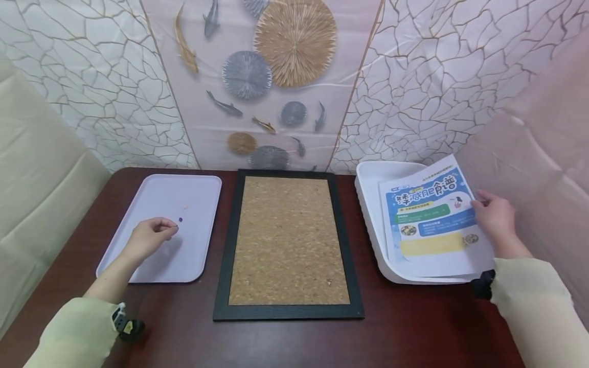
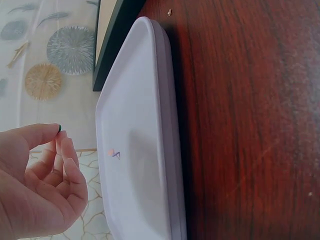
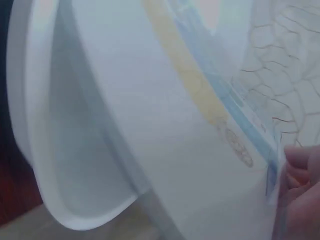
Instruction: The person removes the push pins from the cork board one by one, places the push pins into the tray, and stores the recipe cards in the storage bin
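Note:
Above the pale lilac tray (image 1: pixel 152 191), my left hand (image 1: pixel 149 238) pinches a small dark green pushpin (image 2: pixel 59 128) between thumb and forefinger; its tip is hidden. A purple pushpin (image 1: pixel 180 220) and an orange one (image 1: pixel 185 207) lie on the tray below, too small to make out well. At the right, my right hand (image 1: pixel 496 217) grips the right edge of a printed sheet (image 1: pixel 432 214) with a blue, green and yellow design. That sheet lies tilted over the white bin (image 1: pixel 368 204), partly lifted in the right wrist view, with more paper under it.
Between tray and bin lies a cork board (image 1: pixel 290 240) in a black frame (image 1: pixel 289 313). Two small shiny spots, unclear in kind, show near its lower corners. Dark reddish wood forms the table (image 1: pixel 294 342). Patterned cloth (image 1: pixel 414 76) hangs behind and at the sides.

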Motion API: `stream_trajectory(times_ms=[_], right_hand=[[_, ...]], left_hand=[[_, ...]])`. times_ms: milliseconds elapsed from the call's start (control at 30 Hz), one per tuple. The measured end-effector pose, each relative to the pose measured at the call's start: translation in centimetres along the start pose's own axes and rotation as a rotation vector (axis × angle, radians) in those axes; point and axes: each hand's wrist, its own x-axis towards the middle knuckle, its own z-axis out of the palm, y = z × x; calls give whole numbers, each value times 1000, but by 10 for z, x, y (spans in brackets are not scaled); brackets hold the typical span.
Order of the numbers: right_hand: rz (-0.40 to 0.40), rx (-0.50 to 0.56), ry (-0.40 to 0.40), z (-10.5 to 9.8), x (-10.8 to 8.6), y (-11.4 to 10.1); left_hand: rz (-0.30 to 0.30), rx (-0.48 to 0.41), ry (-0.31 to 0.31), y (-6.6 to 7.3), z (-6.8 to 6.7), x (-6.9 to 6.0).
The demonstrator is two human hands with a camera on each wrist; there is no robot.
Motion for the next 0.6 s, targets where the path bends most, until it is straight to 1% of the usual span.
stream_trajectory(times_ms=[133,233,267,300,400,467,500,533,600], right_hand=[[-21,-203,-84,5,5,1],[-65,-294,-148,11,6,3],[-77,-304,-173,14,6,3],[-74,-299,-196,18,7,3],[-115,-328,-248,28,7,-1],[-146,-337,-268,35,5,-6],[-162,-345,-272,38,5,-10],[-195,-361,-269,41,4,-13],[-226,-356,-272,46,1,-21]], left_hand=[[-15,-3,-4,-2,0,-1],[-23,2,2,-4,0,-1],[-38,-4,14,-4,0,-1],[-41,-2,15,-5,0,-1],[-44,1,20,-7,0,0],[-46,2,20,-8,0,0],[-35,9,9,-9,0,0],[-36,9,9,-10,0,0],[-42,9,8,-11,0,0]])
